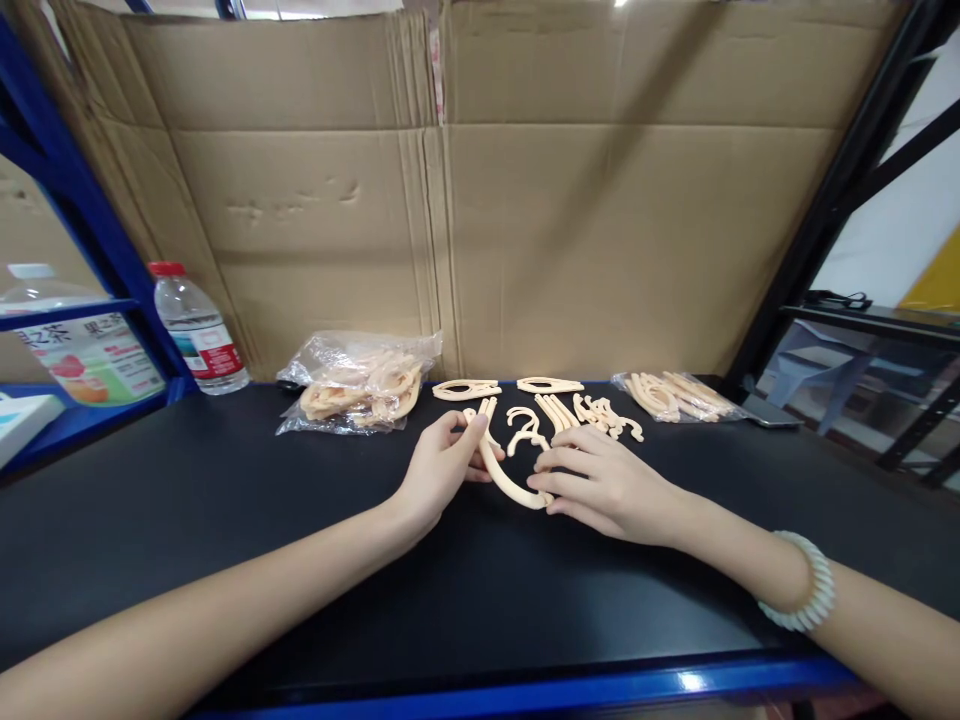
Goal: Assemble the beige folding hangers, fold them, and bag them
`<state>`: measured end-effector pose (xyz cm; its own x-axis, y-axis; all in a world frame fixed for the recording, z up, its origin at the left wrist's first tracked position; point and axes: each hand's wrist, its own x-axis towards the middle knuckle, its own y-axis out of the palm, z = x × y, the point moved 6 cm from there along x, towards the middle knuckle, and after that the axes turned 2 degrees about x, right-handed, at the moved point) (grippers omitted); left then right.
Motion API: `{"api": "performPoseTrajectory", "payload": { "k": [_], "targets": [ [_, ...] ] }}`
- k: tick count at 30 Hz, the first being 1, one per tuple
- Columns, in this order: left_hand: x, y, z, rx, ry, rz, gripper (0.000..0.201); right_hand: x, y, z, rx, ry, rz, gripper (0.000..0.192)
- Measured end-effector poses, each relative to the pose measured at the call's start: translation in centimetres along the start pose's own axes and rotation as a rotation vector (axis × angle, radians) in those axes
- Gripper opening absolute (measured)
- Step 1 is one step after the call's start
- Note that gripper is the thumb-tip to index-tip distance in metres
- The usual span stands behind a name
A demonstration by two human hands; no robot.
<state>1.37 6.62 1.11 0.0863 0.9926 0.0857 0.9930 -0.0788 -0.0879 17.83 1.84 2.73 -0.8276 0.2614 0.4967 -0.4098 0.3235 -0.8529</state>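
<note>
Near edge: black bench top (225,520). Both hands meet at centre on one curved cream plastic strip (504,478), its long axis running from 11 to 5 o'clock. Left hand (439,470) pinches the upper end, fingers together. Right hand (600,485) lies half-open, fingertips pressing the lower end. Loose cream pieces (559,410) lie just beyond at 12; bagged pieces (360,385) at 10.

Head view, down over near table (225,560)

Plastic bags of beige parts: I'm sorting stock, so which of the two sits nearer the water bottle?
The crumpled plastic bag left of the loose parts; it lies close to the water bottle. The flatter bag lies far right, beyond the right hand.
</note>
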Motion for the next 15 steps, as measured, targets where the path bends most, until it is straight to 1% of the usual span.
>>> {"api": "performPoseTrajectory", "payload": {
  "k": [2, 3, 4, 5, 6, 7, 8, 9, 10, 12, 13, 15],
  "targets": [
    [0.2, -0.4, 0.0, 0.02, 0.052, -0.041, 0.025, 0.1, -0.1, -0.2, 0.015, 0.034, -0.001, 0.017],
    [0.3, -0.7, -0.2, 0.053, 0.117, -0.075, 0.025, 0.1, -0.2, -0.2, 0.018, 0.046, 0.0, 0.017],
    [0.2, -1.0, -0.7, 0.12, 0.218, -0.113, 0.026, 0.1, -0.2, -0.2, 0.019, 0.053, 0.001, 0.017],
    [0.0, -1.1, -1.4, 0.223, 0.351, -0.148, 0.027, 0.1, -0.2, -0.2, 0.017, 0.058, 0.0, 0.016],
    [-0.5, -1.0, -2.1, 0.358, 0.505, -0.171, 0.028, 0.1, -0.2, -0.2, 0.012, 0.06, 0.0, 0.016],
    [-1.1, -0.6, -2.8, 0.511, 0.663, -0.169, 0.028, 0.0, -0.2, -0.2, 0.006, 0.059, -0.001, 0.016],
    [-1.8, 0.1, -3.2, 0.664, 0.806, -0.131, 0.027, 0.0, -0.2, -0.1, 0.001, 0.059, -0.003, 0.015],
    [-2.4, 1.0, -3.4, 0.799, 0.921, -0.064, 0.025, 0.0, -0.1, -0.1, -0.005, 0.059, -0.004, 0.015],
    [-3.0, 1.8, -3.3, 0.903, 1.002, 0.023, 0.023, -0.1, -0.1, -0.1, -0.012, 0.057, -0.007, 0.014],
    [-3.8, 3.1, -2.8, 1.04, 1.076, 0.184, 0.016, 0.0, -0.1, 0.0, -0.027, 0.049, -0.012, 0.014],
    [-4.0, 3.5, -2.6, 1.089, 1.085, 0.231, 0.012, 0.0, -0.1, 0.1, -0.037, 0.046, -0.013, 0.014],
    [-4.2, 3.9, -2.3, 1.165, 1.094, 0.254, 0.011, 0.1, 0.0, 0.3, -0.053, 0.037, -0.007, 0.015]
  ]
}}
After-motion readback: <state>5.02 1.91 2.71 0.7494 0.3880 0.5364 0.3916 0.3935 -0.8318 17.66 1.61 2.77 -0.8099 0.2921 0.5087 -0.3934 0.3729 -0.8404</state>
